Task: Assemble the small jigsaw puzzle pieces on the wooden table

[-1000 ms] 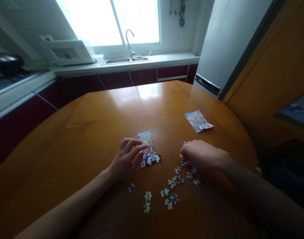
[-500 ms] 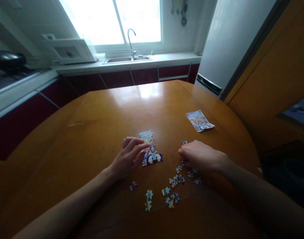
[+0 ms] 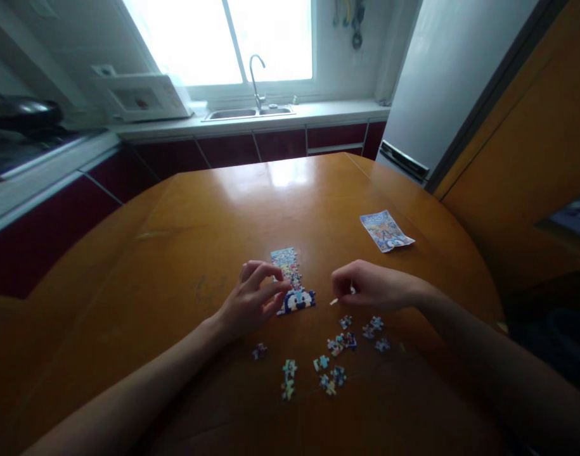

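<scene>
A partly joined jigsaw puzzle (image 3: pixel 296 301), with a blue-and-white cartoon face along its near end, lies mid-table. My left hand (image 3: pixel 254 292) rests at its left edge, fingers loosely curved and apart, holding nothing; the fingertips cover part of the picture. To the right of the puzzle, my right hand (image 3: pixel 366 285) pinches a puzzle piece (image 3: pixel 334 302), whose pale edge shows below the fingertips. Several loose puzzle pieces (image 3: pixel 338 345) are scattered on the near side, more pieces (image 3: pixel 288 379) lie closer to me, and a single piece (image 3: pixel 260 351) sits below my left wrist.
A creased picture sheet (image 3: pixel 387 231) lies at the right of the wooden table (image 3: pixel 213 215). Beyond the table are a counter with a sink (image 3: pixel 251 114), a faucet (image 3: pixel 256 82) and a microwave (image 3: pixel 144 98). A refrigerator (image 3: pixel 449 82) stands at the back right.
My right hand has lifted off the loose pieces and moved slightly left toward the puzzle, with a piece now showing in its fingers. My left hand stays by the puzzle. The view has shifted slightly.
</scene>
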`<state>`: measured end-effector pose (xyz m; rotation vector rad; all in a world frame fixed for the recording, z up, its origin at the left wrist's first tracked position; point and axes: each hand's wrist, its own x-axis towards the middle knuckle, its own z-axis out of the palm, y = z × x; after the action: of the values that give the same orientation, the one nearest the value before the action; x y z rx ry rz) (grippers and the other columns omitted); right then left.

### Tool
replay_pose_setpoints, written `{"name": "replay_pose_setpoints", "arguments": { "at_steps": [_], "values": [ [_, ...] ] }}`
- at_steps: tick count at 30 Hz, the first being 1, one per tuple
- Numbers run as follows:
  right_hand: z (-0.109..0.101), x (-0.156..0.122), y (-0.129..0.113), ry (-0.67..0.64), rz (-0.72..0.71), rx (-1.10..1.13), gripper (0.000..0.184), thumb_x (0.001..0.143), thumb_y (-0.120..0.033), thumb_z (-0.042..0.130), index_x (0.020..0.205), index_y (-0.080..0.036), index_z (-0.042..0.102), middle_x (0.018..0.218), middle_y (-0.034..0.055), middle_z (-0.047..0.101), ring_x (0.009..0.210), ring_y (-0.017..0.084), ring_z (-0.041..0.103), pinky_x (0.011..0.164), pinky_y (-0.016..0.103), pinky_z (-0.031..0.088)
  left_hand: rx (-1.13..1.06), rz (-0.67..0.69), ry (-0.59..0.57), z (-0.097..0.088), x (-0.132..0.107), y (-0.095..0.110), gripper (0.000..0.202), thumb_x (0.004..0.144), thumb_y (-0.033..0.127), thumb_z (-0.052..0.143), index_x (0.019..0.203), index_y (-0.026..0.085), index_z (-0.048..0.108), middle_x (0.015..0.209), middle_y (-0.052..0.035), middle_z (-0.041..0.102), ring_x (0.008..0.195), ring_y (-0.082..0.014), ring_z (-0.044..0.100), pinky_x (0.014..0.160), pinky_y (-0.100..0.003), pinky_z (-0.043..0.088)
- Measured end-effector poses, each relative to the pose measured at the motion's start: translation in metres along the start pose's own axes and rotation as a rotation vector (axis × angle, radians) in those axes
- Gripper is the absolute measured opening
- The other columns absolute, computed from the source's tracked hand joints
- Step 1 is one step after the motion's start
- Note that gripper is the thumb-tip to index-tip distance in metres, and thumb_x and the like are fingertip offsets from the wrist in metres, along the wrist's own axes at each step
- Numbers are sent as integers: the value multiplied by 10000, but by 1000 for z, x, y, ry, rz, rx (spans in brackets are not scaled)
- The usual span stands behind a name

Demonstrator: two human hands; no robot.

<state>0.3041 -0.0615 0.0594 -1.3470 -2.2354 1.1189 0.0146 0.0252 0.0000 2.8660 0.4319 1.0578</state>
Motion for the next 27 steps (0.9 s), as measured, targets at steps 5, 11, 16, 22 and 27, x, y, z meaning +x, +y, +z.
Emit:
{"name": "replay_pose_setpoints", "arguments": {
  "at_steps": [5, 11, 16, 22, 27],
  "values": [
    [14, 17, 5, 172, 58, 243, 41, 773, -110, 633, 754, -147, 636, 707, -8, 627, 644, 103, 541, 601, 227, 428, 12, 16, -3, -1, 1, 5, 210, 866, 125, 705, 1018, 267, 675, 1031, -38, 595, 971, -209, 485, 863, -357, 437],
    [40, 31, 12, 314, 86, 419, 30, 766, -150, 684, 770, -137, 657, 681, -14, 611, 627, 99, 521, 589, 236, 411, 14, 14, -11, -1, 1, 9, 234, 880, 270, 749, 1104, 284, 682, 1022, -36, 609, 975, -214, 491, 881, -363, 429],
    [59, 37, 4, 307, 38, 563, 101, 765, -178, 727, 786, -152, 631, 683, -30, 605, 633, 98, 540, 599, 242, 428, 7, 14, -50, -2, 1, 11, 279, 873, 339, 760, 1140, 305, 686, 1015, -31, 618, 988, -216, 487, 891, -356, 419],
    [64, 38, -4, 278, 20, 635, 122, 770, -177, 739, 799, -158, 622, 687, -30, 610, 649, 103, 558, 627, 254, 448, -11, 49, -53, -4, 3, 15, 151, 878, 286, 747, 1021, 285, 699, 1003, -26, 629, 982, -212, 491, 867, -354, 410],
    [62, 36, -2, 344, -27, 467, 95, 824, -220, 713, 819, -160, 640, 730, -8, 618, 662, 115, 549, 623, 263, 456, -30, -4, -48, -3, 3, 16, 139, 864, 286, 741, 997, 287, 700, 1001, -25, 639, 984, -216, 490, 867, -361, 413]
  ]
}}
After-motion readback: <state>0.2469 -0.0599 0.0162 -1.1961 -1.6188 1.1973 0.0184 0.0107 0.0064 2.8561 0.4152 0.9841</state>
